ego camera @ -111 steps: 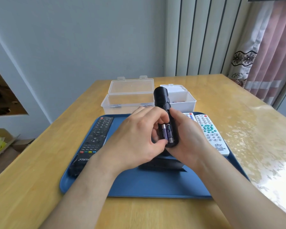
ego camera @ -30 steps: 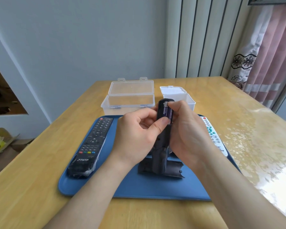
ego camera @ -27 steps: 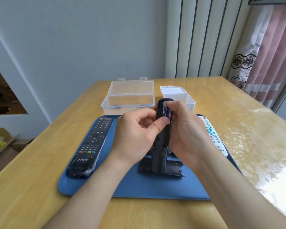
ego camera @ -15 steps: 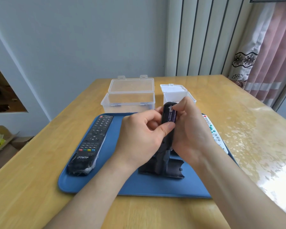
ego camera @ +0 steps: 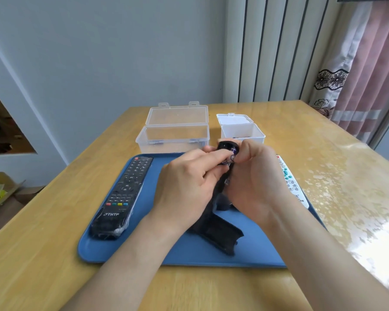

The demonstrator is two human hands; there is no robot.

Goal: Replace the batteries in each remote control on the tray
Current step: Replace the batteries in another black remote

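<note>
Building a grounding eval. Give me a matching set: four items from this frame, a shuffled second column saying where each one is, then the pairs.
1. THTF remote
2. white remote
3. battery cover
4. open black remote

A. gripped by left hand and right hand
B. right edge of blue tray
C. tray's left side
D. loose on tray, below the hands

Pairs: 1-C, 2-B, 3-D, 4-A

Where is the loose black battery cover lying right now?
In the head view, the black battery cover lies on the blue tray, near its front edge, right of the black THTF remote.
</note>
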